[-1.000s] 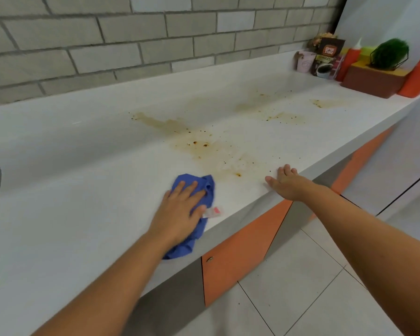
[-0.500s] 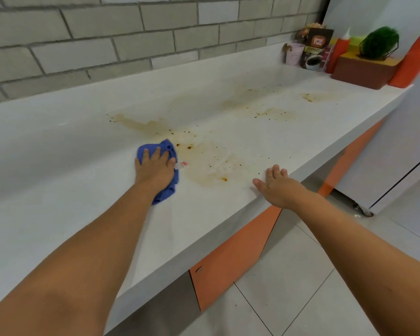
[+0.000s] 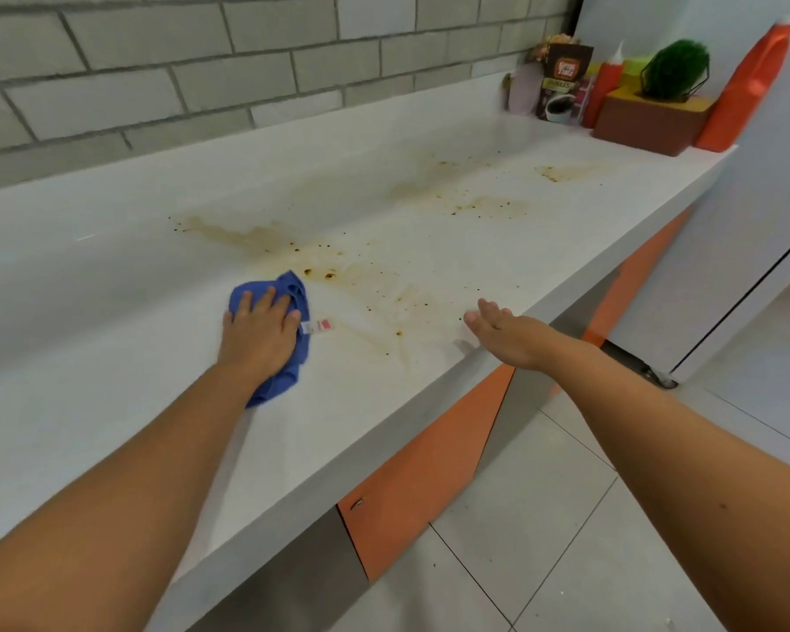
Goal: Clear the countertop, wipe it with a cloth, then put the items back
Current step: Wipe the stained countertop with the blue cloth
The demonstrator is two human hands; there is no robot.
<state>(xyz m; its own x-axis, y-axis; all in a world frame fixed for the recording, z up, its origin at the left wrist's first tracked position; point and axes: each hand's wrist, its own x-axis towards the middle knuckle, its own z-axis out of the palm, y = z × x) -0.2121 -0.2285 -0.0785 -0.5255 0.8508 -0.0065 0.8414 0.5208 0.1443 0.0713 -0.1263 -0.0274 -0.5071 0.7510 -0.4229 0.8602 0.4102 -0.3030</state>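
Observation:
A blue cloth [image 3: 293, 289] with a small white and red tag lies bunched on the white countertop [image 3: 110, 312]. My left hand [image 3: 258, 333] presses flat on the cloth, fingers straight and spread. Brown stains [image 3: 384, 285] and dark specks spread over the counter just right of the cloth and further toward the far end. My right hand [image 3: 505, 330] hovers open just above the counter's front edge, fingers straight, holding nothing.
At the far right end stand a coffee packet [image 3: 564, 79], a red sauce bottle [image 3: 605, 91], a brown box [image 3: 648, 123] with a green plant [image 3: 676, 68], and an orange bottle [image 3: 749, 88]. A brick wall backs the counter. Orange cabinet doors [image 3: 420, 476] and tiled floor lie below.
My left hand slid the cloth away from the counter's front edge to the brown stains. My right hand lifted slightly off the counter edge.

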